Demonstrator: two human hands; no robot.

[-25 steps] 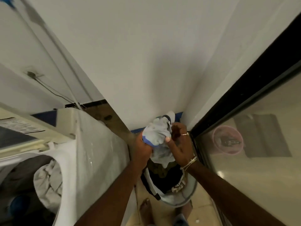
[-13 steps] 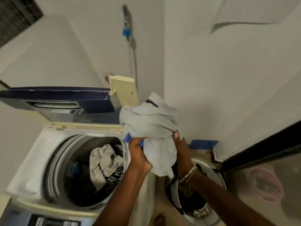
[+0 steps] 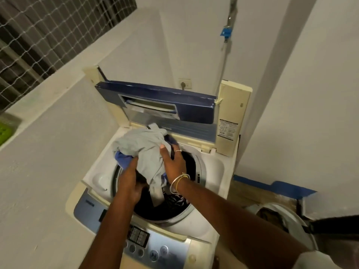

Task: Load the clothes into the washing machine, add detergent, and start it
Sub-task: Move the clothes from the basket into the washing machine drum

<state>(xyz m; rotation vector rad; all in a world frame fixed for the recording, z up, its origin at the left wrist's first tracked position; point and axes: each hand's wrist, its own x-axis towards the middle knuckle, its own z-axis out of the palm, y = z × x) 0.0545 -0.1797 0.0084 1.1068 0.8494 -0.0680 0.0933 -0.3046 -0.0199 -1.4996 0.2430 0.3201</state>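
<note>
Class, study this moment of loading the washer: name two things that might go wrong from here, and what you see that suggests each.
1. The grey and blue bundle, gripped by the left hand and right hand, spreads past the drum rim at the back left; cloth may land outside the drum.
2. The bangles on the right wrist sit close to hanging fabric and might snag.

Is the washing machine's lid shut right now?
No, the blue lid stands folded up at the back, and the drum is open under the clothes.
</note>
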